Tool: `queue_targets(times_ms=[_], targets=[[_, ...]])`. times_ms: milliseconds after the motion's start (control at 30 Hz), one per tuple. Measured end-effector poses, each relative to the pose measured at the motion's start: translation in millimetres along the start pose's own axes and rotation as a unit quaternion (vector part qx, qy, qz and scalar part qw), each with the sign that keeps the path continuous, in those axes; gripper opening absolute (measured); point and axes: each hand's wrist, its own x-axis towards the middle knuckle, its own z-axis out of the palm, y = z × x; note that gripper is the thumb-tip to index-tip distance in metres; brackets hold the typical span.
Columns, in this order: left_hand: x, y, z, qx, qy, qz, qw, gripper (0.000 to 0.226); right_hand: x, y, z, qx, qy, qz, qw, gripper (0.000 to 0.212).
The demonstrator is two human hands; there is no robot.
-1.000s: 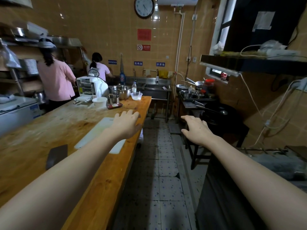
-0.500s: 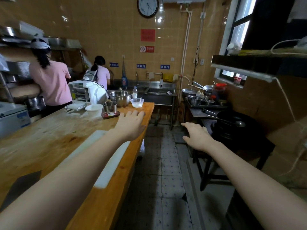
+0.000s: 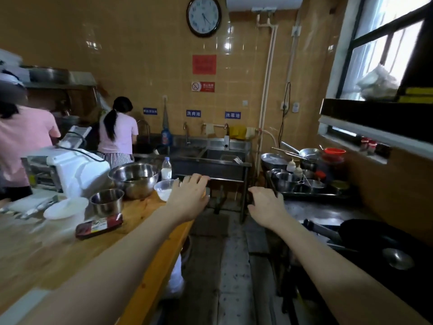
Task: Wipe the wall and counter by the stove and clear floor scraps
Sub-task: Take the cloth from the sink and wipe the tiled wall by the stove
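Counter [image 3: 328,213] lies just beyond empty right hand [image 3: 266,207].

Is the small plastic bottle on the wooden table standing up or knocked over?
Upright. The plastic bottle stands on the wooden table, cap on top, behind the clear cup.

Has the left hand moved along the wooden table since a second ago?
Yes. The left hand has gone forward along the wooden table, from over the white cutting board to the far end beside the clear plastic bowl.
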Motion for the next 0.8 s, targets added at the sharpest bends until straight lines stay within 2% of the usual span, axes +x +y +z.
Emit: queue_targets(times_ms=[333,800], targets=[[192.1,-16.7,74.7,-0.033,-0.018,-0.005,0.999,0.052,183.5,80.1,19.0,0.008,0.000,0.025,1.000,0.047],[501.8,-99.0,230.8,0.005,-0.054,-0.009,0.998,0.048,502.6,165.7,114.3,-0.012,-0.026,0.038,0.999,0.052]])
